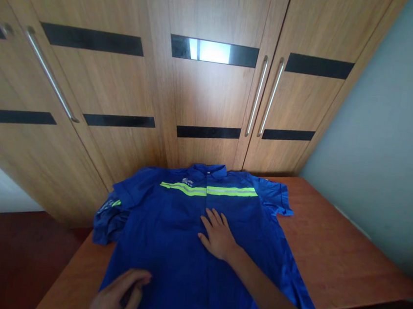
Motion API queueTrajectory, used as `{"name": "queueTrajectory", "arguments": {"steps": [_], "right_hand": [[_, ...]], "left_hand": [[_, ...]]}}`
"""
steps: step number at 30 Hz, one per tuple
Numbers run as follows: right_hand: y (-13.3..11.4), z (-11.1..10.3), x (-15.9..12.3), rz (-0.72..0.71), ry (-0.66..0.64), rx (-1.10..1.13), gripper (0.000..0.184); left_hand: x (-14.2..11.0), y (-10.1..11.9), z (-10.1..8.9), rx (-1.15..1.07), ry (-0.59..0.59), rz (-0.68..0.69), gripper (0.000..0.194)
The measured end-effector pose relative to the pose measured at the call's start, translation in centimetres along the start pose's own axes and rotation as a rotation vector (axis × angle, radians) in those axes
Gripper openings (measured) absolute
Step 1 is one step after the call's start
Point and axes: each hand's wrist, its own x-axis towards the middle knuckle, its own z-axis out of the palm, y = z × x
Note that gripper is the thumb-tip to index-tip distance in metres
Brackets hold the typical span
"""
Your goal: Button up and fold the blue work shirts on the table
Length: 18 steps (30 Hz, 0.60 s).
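Note:
A blue short-sleeved work shirt point(172, 234) lies spread front side up, its collar at the far end. Yellow-green and grey reflective strips cross its chest, with small white lettering above the left one. My right hand point(218, 237) rests flat on the middle of the shirt front, fingers spread. Lower left, my left hand point(120, 293) is over the shirt's lower part, its fingers loosely bent, thumb and forefinger apart, with nothing seen between them. Whether it touches the cloth I cannot tell.
More bunched blue cloth point(108, 223) with a yellow-green patch sits by the left sleeve. The reddish-brown wooden table point(315, 239) stands against wooden cupboard doors point(212, 96) with metal handles. A grey-blue wall point(388, 144) borders the right side.

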Motion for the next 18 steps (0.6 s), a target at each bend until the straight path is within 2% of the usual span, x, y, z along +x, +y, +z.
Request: {"name": "queueTrajectory", "arguments": {"steps": [4,7,9,12,16,18], "right_hand": [[1.3,0.6,0.4,-0.027,0.020,0.010,0.062],[2.0,0.1,-0.4,-0.051,0.010,0.050,0.068],[2.5,-0.3,-0.6,-0.068,-0.011,0.090,0.069],[3.7,-1.2,0.4,-0.098,-0.019,0.135,0.063],[7.0,-3.2,4.9,-0.037,0.021,0.095,0.041],[9.4,-4.5,8.0,0.045,0.052,0.062,0.036]], "left_hand": [[2.6,6.7,3.0,0.103,-0.152,0.273,0.029],[4.2,8.7,4.2,0.199,-0.248,0.365,0.037],[6.0,8.8,3.8,0.260,-0.246,0.368,0.038],[10.6,7.9,1.8,0.394,-0.155,0.320,0.035],[19.0,6.0,-1.4,0.555,0.005,0.184,0.031],[23.2,4.8,-2.5,0.503,0.033,0.139,0.030]]}}
